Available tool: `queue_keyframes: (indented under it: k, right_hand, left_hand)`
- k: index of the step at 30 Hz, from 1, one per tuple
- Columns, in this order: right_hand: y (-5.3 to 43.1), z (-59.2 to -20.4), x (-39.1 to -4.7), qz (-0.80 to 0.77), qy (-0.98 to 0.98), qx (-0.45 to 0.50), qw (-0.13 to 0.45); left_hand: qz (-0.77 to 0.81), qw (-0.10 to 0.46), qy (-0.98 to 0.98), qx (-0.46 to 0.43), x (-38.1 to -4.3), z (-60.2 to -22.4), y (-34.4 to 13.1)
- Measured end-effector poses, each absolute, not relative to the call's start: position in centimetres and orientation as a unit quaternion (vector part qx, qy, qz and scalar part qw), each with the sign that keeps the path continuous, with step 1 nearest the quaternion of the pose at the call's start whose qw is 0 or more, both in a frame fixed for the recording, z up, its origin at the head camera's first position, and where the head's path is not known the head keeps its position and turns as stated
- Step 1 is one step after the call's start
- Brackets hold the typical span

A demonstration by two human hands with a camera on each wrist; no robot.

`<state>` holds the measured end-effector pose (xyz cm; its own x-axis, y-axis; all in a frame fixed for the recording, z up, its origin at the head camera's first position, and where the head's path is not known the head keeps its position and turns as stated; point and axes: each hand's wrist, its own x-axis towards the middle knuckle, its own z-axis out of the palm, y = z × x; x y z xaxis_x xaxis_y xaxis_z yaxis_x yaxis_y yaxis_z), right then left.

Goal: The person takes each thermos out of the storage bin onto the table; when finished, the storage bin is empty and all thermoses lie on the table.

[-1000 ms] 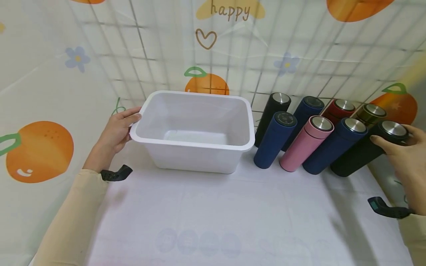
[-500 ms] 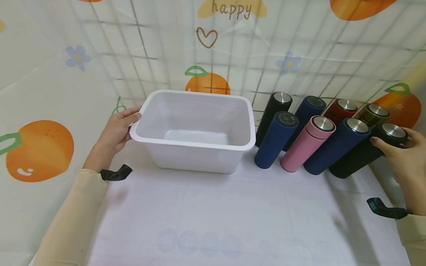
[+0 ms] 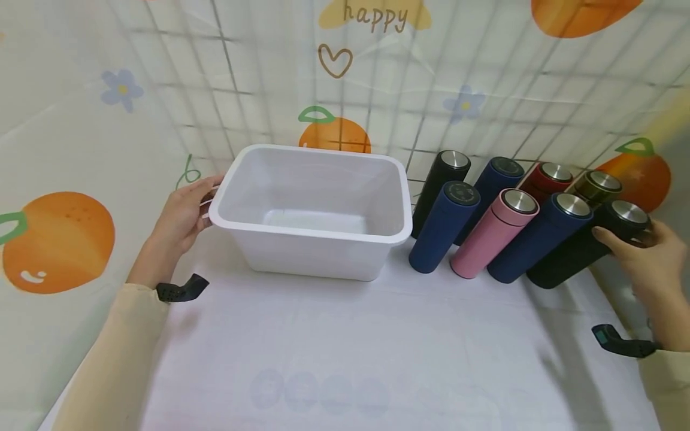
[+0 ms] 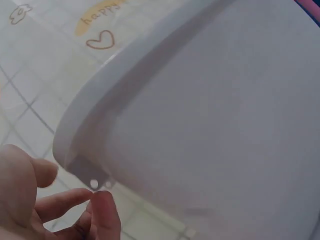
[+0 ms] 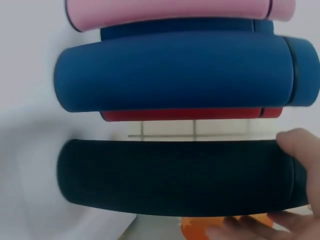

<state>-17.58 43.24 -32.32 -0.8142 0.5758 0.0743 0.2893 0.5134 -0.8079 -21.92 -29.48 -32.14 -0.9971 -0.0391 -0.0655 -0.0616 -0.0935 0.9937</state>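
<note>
A white plastic tub (image 3: 312, 254) stands on the table. At its left rim is my left hand (image 3: 180, 216). In the left wrist view the thumb (image 4: 44, 172) is off the rim, while fingertips (image 4: 104, 204) lie at the underside of the rim's corner. On the right, my right hand (image 3: 654, 254) grips the top of a black thermos bottle (image 3: 574, 254) with its steel-topped lid, thumb on the near side. Only that bottle's upper end is covered by the hand; its base appears at the table in the head view.
More thermoses stand left of the black one: navy (image 3: 539, 239), pink (image 3: 493, 236) and blue (image 3: 444, 227) in front; black (image 3: 439, 185), dark blue (image 3: 498, 176), red (image 3: 547, 179) and gold-green (image 3: 595, 187) behind. A wire grid under a printed sheet (image 3: 388, 84) backs the table.
My left thumb has come off the tub's rim and that hand has shifted slightly left. The right hand and black thermos have moved slightly left in view.
</note>
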Motion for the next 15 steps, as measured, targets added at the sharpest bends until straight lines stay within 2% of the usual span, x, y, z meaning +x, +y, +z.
queue_keyframes:
  k: [8,15]
  right_hand:
    - [42.0,-33.7,-14.5,0.366,-0.880,-0.269,0.138]
    - [39.6,-35.2,-10.9,0.310,-0.921,-0.214,0.102]
  left_hand:
    - [0.558,-0.063,0.827,-0.036,-18.8,-33.4,-30.1]
    - [0.408,-0.137,0.903,0.011,-14.9,-34.2,-30.2]
